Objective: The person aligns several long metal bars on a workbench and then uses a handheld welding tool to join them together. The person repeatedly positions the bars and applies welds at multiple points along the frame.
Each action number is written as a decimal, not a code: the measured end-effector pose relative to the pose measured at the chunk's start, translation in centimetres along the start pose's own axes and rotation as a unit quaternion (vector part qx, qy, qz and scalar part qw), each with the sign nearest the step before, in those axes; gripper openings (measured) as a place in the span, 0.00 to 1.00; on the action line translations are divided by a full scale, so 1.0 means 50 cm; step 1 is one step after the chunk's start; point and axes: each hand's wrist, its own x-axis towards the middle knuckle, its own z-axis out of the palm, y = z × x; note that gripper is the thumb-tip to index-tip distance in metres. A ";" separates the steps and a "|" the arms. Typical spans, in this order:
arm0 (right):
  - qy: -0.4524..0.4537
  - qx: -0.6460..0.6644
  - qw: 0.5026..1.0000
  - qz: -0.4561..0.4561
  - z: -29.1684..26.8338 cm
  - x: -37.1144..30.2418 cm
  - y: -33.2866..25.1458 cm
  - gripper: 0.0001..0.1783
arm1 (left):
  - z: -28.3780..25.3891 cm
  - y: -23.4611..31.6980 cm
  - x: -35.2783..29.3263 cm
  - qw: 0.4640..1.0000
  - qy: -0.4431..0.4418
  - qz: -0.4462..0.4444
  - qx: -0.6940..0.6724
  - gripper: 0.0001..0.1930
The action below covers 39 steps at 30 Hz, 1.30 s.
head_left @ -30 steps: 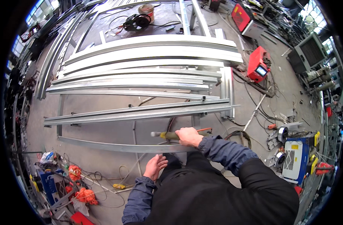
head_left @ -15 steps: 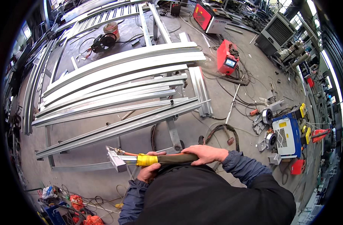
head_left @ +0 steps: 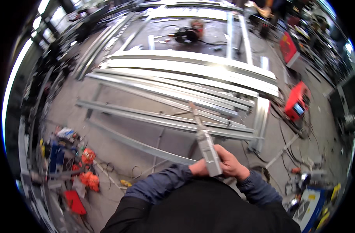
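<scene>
Head view: just on the near side of the rail (head_left: 146, 117), my right hand (head_left: 231, 165) grips the gun (head_left: 209, 154), left hand (head_left: 199, 167) hold hidden, can't tell; nozzle (head_left: 197, 118) could knock the rail if my wrists dip.

A grey floor (head_left: 138, 132) carries everything, and on it stands a long metal frame (head_left: 146, 148). Across the frame lie wide, bright metal profiles (head_left: 177, 64) toward its far side, narrower profiles (head_left: 166, 89) slanting over its middle, and one long channel (head_left: 166, 120) nearer its front bar. Beyond the frame, a black cable bundle (head_left: 185, 35) sits on the floor just beside a reddish bucket (head_left: 197, 26). To the frame's right stands a red machine (head_left: 298, 101) with a small screen; nearer right, a blue-and-white machine (head_left: 310, 206). A small yellow piece (head_left: 125, 183) lies near-left of the frame.
</scene>
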 end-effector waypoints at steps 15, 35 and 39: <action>-0.041 0.064 0.946 0.314 0.445 0.130 0.194 0.17 | -0.232 0.106 -0.810 0.940 0.241 -0.066 0.233 0.24; -0.509 0.041 0.830 0.224 1.287 0.910 -0.129 0.29 | -0.450 0.161 -1.447 0.654 0.632 0.302 -0.286 0.31; -0.531 0.106 0.823 0.173 1.274 1.044 -0.084 0.34 | -0.598 0.213 -1.438 0.626 0.617 0.331 -0.344 0.28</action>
